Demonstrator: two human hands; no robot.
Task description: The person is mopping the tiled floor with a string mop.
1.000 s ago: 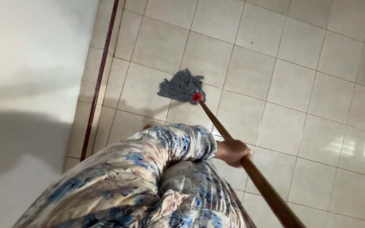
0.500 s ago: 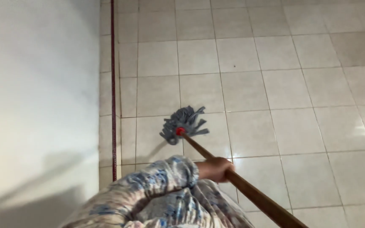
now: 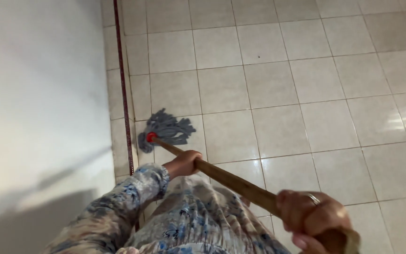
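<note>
A mop with a grey-blue string head and a red collar lies on the tiled floor close to the wall's foot. Its brown wooden handle runs down to the lower right. My left hand, in a blue floral sleeve, grips the handle a short way behind the mop head. My right hand, with a ring on one finger, grips the handle near its upper end at the frame's bottom right.
A white wall fills the left side, with a dark red strip along its base. Pale square floor tiles spread to the right, glossy at the right edge. My floral garment covers the bottom middle.
The mop head has swept left toward the wall's base. My left hand followed it leftward, and my right hand has come into view on the handle.
</note>
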